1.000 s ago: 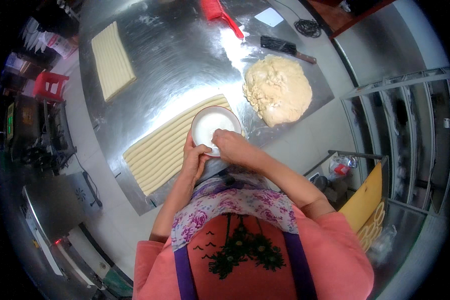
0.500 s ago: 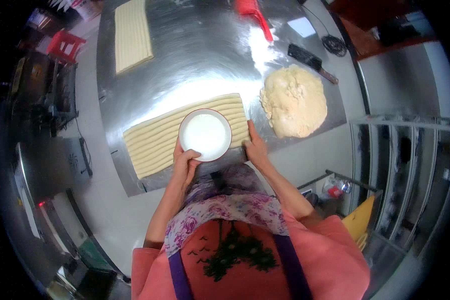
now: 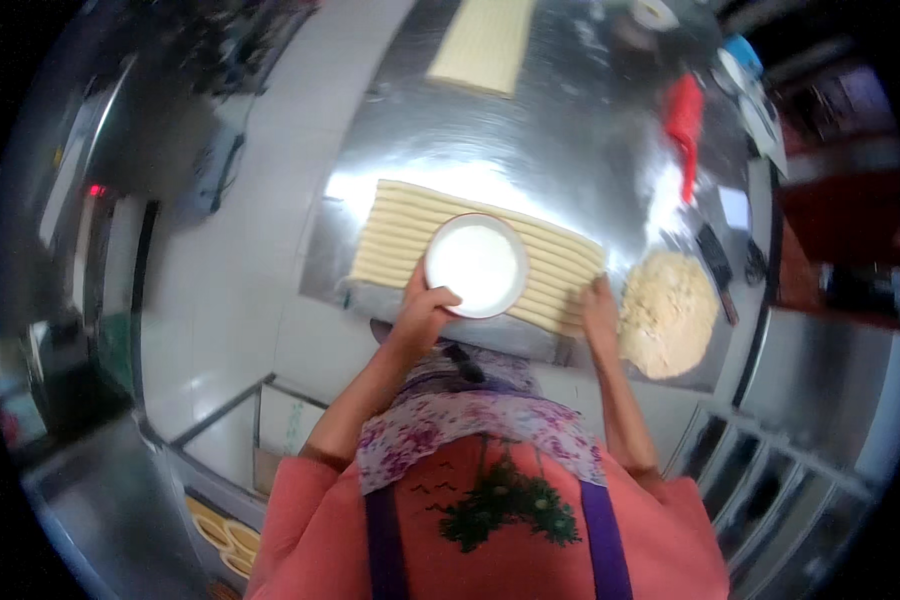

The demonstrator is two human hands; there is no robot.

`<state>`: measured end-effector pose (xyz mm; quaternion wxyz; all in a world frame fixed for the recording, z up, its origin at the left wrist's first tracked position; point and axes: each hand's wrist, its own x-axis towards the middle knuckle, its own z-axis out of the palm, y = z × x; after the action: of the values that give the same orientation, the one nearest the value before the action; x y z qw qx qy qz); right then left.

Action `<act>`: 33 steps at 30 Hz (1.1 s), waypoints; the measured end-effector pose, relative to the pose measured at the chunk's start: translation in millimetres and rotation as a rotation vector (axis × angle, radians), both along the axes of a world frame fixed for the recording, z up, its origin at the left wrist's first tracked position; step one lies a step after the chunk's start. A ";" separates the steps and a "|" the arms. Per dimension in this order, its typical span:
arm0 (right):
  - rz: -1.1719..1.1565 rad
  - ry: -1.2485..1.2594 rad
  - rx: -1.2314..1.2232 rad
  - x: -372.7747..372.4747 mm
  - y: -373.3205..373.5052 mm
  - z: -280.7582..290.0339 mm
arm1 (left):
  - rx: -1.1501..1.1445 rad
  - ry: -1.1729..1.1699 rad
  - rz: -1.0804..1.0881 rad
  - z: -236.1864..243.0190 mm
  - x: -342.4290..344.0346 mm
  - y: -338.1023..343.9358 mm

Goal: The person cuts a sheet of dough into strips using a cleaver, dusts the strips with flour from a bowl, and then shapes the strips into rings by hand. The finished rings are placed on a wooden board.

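Note:
My left hand [image 3: 422,310] holds a round white red-rimmed bowl [image 3: 477,262] of white, milky-looking contents, thumb on its rim. Below it lies a sheet of long, parallel pale dough strips [image 3: 400,225] on the steel table [image 3: 530,130]. My right hand [image 3: 598,310] is at the right end of the strips, blurred, so I cannot make out its finger shape. Just right of it sits a large rough mound of dough [image 3: 670,315].
Another dough sheet [image 3: 478,45] lies at the back, with a red brush [image 3: 685,120], a dark cleaver [image 3: 712,255], a white card [image 3: 734,208] and a cable coil [image 3: 756,260] on the right. Metal equipment [image 3: 100,120] stands left, a slatted rack [image 3: 740,465] lower right.
My right hand has left the bowl's inside for the right end of the strips. The view has turned, shifting the table rightward in the picture; the bowl remains in my left hand.

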<state>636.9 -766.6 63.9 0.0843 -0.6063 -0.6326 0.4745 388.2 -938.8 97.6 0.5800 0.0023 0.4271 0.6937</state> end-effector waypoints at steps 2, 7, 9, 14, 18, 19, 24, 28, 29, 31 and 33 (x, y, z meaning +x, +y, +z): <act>0.220 0.080 0.267 -29.3 -5.6 18.1 | -0.013 0.006 0.038 4.8 -12.0 -13.9; 1.033 0.267 0.515 -194.2 -93.3 103.3 | -0.010 -0.013 0.114 -5.5 -46.2 -56.7; 1.221 0.170 0.497 -225.9 -115.5 92.1 | -0.016 -0.013 0.134 -5.3 -62.1 -73.9; 1.314 0.100 0.504 -286.7 -130.5 87.0 | -0.037 0.025 0.234 -17.5 -99.0 -122.0; 1.235 0.343 0.503 -341.4 -77.9 64.2 | -0.111 0.047 0.323 -17.0 -121.1 -156.8; 1.313 0.239 0.554 -357.5 -67.3 57.1 | -0.116 0.040 0.365 -21.8 -123.7 -167.8; 1.637 -0.061 0.705 -379.6 -12.6 -17.0 | -0.153 0.018 0.524 -26.3 -125.0 -202.5; 1.826 0.018 0.668 -377.3 -18.2 -30.8 | -0.103 0.001 0.696 -29.3 -112.4 -224.5; 1.820 0.044 0.668 -370.2 -31.6 -27.1 | -0.079 -0.002 0.696 -27.9 -111.0 -227.8; 1.852 0.122 0.640 -361.0 -38.1 -34.1 | -0.065 0.009 0.745 -27.3 -104.1 -229.5; 1.955 0.121 0.681 -355.2 -59.0 -26.8 | -0.062 0.016 0.809 -26.8 -98.4 -228.1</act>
<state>281.7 -825.6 37.1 -0.1389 0.2524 -0.9439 0.1617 289.8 -1166.9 70.8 0.2565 -0.1780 0.4187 0.8527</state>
